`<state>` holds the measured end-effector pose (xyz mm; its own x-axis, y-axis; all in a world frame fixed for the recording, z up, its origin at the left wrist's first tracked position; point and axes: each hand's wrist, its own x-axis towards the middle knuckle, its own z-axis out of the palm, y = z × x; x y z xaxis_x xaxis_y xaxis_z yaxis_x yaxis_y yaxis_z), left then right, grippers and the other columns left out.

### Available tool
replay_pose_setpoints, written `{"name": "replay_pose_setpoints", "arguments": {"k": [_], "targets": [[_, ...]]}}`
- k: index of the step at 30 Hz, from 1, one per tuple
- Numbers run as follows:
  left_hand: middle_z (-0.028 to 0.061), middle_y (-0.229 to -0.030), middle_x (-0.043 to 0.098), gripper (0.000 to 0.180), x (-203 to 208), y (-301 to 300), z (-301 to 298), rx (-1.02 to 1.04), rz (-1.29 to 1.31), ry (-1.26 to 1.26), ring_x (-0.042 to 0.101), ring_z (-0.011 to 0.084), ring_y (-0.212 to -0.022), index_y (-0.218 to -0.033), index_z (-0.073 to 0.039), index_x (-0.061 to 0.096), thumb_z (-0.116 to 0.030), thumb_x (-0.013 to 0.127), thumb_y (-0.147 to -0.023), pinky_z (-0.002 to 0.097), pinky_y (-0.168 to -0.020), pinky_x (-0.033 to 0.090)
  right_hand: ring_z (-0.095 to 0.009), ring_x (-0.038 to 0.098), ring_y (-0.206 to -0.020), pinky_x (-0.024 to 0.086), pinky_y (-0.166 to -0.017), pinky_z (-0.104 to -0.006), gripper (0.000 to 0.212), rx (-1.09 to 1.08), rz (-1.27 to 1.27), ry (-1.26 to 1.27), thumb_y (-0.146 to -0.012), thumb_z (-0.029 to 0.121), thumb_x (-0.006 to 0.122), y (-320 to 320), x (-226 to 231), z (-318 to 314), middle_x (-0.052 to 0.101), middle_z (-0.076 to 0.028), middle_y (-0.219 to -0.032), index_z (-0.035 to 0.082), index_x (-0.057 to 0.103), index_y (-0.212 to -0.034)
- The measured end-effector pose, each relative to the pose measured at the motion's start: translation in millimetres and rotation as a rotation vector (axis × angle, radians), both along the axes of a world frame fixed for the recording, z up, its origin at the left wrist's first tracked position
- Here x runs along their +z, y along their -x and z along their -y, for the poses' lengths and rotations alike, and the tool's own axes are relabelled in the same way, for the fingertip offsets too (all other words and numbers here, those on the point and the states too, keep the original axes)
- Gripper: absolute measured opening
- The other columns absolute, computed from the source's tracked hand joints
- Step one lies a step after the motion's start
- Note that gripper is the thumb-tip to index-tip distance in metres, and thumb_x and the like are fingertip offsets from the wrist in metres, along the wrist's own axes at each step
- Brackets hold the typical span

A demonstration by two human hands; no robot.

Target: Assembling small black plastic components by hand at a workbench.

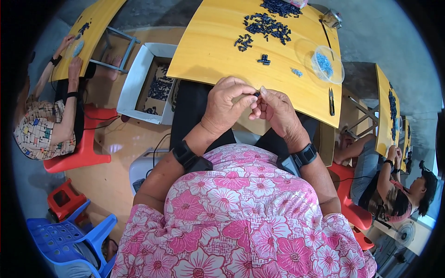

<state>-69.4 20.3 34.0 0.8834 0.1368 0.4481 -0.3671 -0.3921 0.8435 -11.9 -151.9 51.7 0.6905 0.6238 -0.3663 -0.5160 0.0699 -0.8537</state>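
Observation:
My left hand [227,104] and my right hand [277,110] meet just below the near edge of the yellow table [208,51]. Both pinch one small dark part [256,94] between thumbs and fingertips. Farther up on the table lie several small dark blue parts in a loose pile [266,25], with a small cluster [263,59] nearer to me. A clear round dish [328,65] with pale blue bits stands at the table's right side. A black wristband sits on each of my forearms.
A white cardboard box [143,81] with dark parts stands on the floor to the left of the table. A dark tool [331,99] lies near the table's right edge. Two other people work at yellow tables far left and far right. Red and blue plastic stools [69,217] stand lower left.

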Motion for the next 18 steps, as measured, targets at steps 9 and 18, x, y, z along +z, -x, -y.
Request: {"name": "replay_pose_setpoints", "arguments": {"k": [9,18], "targets": [[0.0087,-0.088,0.066,0.012,2.7,-3.8,0.6,0.028,-0.059,-0.009,0.065,0.0202,-0.083,-0.092,-0.002,0.072,-0.005,0.074,-0.080,0.0299,-0.075,0.051,-0.013,0.058,-0.068,0.057,-0.075,-0.0326,0.039,0.010,-0.046,-0.005,-0.104,0.033,0.048,-3.3,3.4,0.5,0.061,-0.006,-0.082,-0.003,0.062,-0.096],[0.0084,-0.090,0.065,0.012,2.6,-6.1,1.5,0.018,-0.089,0.056,0.065,0.0193,-0.083,-0.093,-0.002,0.072,-0.006,0.073,-0.082,0.0295,-0.076,0.051,-0.012,0.058,-0.069,0.057,-0.075,-0.0327,0.037,0.048,-0.082,-0.029,-0.105,0.032,0.048,-9.2,0.9,1.7,0.062,-0.005,-0.083,-0.001,0.063,-0.097]]}}
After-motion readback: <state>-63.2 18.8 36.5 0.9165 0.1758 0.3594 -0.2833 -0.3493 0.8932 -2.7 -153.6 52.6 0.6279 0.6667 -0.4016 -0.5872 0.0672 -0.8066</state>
